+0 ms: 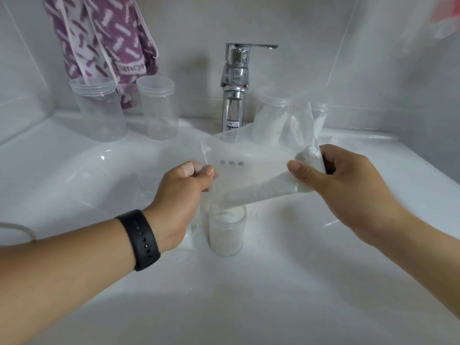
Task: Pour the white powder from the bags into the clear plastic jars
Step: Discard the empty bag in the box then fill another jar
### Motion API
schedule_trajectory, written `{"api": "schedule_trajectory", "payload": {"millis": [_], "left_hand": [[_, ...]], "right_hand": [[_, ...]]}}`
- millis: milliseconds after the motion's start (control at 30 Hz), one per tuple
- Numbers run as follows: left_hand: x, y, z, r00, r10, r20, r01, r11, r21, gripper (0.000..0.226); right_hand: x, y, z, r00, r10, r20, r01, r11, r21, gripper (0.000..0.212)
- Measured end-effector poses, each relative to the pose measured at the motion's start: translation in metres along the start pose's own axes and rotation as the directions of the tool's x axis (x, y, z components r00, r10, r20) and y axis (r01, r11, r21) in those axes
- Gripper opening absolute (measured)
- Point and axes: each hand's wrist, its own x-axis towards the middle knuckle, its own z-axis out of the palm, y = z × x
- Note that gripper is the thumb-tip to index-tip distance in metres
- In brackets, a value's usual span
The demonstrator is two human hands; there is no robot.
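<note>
A clear plastic bag (251,168) with white powder hangs tilted over the white sink basin. My left hand (185,192) pinches its left edge and my right hand (346,185) grips its raised right end, where powder is bunched. The bag's low corner sits over the mouth of a clear jar (227,231) standing in the basin, largely full of white powder. Two empty clear jars (100,110) (159,110) stand on the back ledge at the left. Behind the bag on the right stands another jar (272,113) holding some white powder, partly hidden.
A chrome faucet (235,85) rises behind the bag at the sink's back. A purple patterned towel (107,41) hangs on the wall above the left jars. Spilled powder and bits of clear plastic lie in the basin (249,295) near the jar. A black band circles my left wrist.
</note>
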Motion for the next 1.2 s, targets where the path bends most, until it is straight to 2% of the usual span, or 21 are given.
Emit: {"api": "schedule_trajectory", "payload": {"millis": [200,300,533,767,1000,1200], "left_hand": [[-0.0043,0.0006,0.0014,1.0,-0.004,0.007,0.004,1.0,-0.007,0.016],[-0.0046,0.002,0.0025,1.0,-0.011,0.012,0.011,1.0,-0.006,0.016],[-0.0035,0.0011,0.0001,0.999,-0.032,-0.006,0.032,0.999,0.003,0.018],[-0.0047,0.0031,0.0022,0.999,-0.041,-0.022,0.041,0.999,-0.002,0.018],[-0.0062,0.002,0.0022,0.998,-0.063,-0.01,0.062,0.998,-0.015,0.019],[-0.0062,0.002,0.0016,0.998,-0.063,-0.011,0.063,0.998,-0.006,0.019]], "right_hand": [[0.0051,0.0002,-0.0031,0.997,-0.057,0.053,0.066,0.982,-0.178,0.045],[0.0052,0.0012,-0.0042,0.994,-0.111,0.018,0.113,0.965,-0.238,0.049],[0.0033,0.0023,0.0006,0.991,-0.137,-0.004,0.137,0.989,-0.06,0.034],[0.0035,0.0012,0.0007,0.986,-0.162,-0.029,0.161,0.986,-0.033,0.038],[0.0016,-0.0001,0.0008,0.99,-0.14,-0.025,0.142,0.984,0.11,0.04],[0.0018,0.0004,0.0008,0.988,-0.152,-0.032,0.155,0.982,0.111,0.037]]}}
